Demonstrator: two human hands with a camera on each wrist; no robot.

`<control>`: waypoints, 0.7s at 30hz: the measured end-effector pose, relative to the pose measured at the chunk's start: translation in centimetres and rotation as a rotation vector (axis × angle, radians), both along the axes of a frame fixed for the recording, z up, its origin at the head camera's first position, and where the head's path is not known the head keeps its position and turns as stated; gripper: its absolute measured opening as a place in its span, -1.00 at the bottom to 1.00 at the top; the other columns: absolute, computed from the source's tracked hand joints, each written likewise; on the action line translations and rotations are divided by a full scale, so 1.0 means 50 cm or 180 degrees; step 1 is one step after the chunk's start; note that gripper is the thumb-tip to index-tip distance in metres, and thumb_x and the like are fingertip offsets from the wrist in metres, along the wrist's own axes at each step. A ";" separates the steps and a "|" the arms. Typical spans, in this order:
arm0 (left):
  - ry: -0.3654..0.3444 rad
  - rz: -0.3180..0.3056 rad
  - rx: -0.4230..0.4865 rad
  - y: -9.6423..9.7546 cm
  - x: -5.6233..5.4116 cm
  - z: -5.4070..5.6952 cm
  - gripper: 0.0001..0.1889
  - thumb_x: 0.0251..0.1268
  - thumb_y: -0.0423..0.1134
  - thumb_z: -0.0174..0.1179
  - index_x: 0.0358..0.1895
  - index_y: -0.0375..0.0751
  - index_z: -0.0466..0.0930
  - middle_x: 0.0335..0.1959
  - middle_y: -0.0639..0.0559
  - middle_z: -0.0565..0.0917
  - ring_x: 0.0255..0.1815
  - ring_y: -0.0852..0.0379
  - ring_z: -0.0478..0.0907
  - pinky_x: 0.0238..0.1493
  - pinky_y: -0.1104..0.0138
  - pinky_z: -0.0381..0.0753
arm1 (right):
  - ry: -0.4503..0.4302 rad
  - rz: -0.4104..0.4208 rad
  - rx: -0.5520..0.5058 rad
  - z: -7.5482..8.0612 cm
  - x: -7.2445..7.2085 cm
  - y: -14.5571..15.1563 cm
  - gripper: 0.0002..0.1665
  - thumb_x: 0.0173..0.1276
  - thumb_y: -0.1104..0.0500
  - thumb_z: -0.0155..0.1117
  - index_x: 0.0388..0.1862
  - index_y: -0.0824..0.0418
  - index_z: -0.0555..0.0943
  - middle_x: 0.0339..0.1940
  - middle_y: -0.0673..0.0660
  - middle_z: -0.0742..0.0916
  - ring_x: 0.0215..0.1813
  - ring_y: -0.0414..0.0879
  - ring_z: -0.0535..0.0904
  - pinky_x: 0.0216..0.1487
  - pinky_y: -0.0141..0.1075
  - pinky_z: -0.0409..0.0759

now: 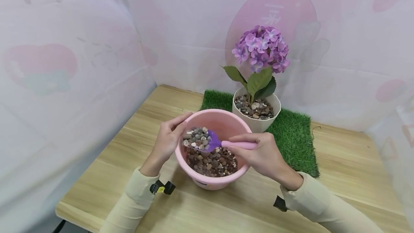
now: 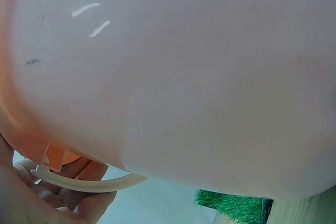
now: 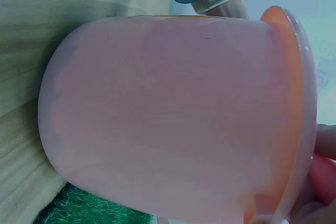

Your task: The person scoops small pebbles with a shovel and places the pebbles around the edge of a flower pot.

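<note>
A pink bucket (image 1: 211,179) stands on the table with brown and grey pebbles (image 1: 211,163) across its bottom. My left hand (image 1: 166,143) grips its rim at the left. From the left wrist, the fingers curl below the rim beside the bucket's pale carrying handle (image 2: 105,184). My right hand (image 1: 263,154) holds a toy shovel (image 1: 214,142) by its pink handle. Its purple blade is heaped with mixed pebbles (image 1: 197,137) and hangs inside the bucket, near the left wall. In the right wrist view the bucket (image 3: 168,114) hides most of the shovel.
Behind the bucket, a white flowerpot (image 1: 257,127) with pebbles and a purple hydrangea (image 1: 262,49) stands on a green turf mat (image 1: 295,143). Printed fabric (image 1: 181,39) encloses the wooden table (image 1: 123,157) at the back and sides.
</note>
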State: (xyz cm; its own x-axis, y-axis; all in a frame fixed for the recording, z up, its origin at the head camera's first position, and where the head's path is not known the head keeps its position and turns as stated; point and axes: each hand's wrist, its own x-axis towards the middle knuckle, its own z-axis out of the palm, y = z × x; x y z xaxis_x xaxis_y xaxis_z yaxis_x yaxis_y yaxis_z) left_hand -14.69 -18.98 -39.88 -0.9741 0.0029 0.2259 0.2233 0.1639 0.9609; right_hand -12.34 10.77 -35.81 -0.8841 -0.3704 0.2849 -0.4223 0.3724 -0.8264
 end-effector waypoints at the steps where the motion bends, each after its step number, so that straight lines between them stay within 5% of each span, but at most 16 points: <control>1: -0.0005 0.0003 -0.0008 0.000 0.000 0.000 -0.61 0.64 -0.34 0.07 0.40 -0.30 0.58 0.35 -0.31 0.66 0.19 -0.19 0.73 0.08 0.42 0.80 | -0.0011 -0.0005 -0.0019 0.000 0.000 0.002 -0.68 0.20 -0.03 0.68 -0.10 0.05 0.87 -0.21 0.06 0.90 -0.14 -0.23 0.86 -0.07 -0.37 0.84; 12: -0.0019 -0.0028 -0.0017 0.000 0.000 -0.001 -0.62 0.66 -0.31 0.06 0.40 -0.29 0.59 0.40 -0.25 0.62 0.33 -0.24 0.67 0.24 0.20 0.76 | -0.0347 -0.0168 -0.0181 0.014 0.009 0.028 -0.71 0.18 0.04 0.69 -0.10 -0.03 0.87 -0.18 -0.01 0.91 -0.13 -0.18 0.87 -0.20 -0.23 0.88; 21: -0.0003 -0.0012 0.0000 -0.001 0.000 0.000 -0.61 0.65 -0.32 0.07 0.40 -0.30 0.59 0.40 -0.25 0.63 0.31 -0.25 0.68 0.20 0.21 0.78 | -0.0419 -0.0196 -0.0274 0.034 0.008 0.067 -0.71 0.25 0.15 0.64 -0.04 0.14 0.85 -0.19 0.08 0.91 -0.20 -0.10 0.88 -0.26 -0.18 0.88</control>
State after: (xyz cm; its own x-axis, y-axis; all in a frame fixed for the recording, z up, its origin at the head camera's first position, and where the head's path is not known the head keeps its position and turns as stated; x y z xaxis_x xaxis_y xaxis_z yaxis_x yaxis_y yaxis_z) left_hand -14.71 -19.01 -39.88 -0.9743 0.0066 0.2251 0.2231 0.1629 0.9611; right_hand -11.95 14.11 -34.09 -0.9361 -0.2936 0.1935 -0.2869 0.3196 -0.9031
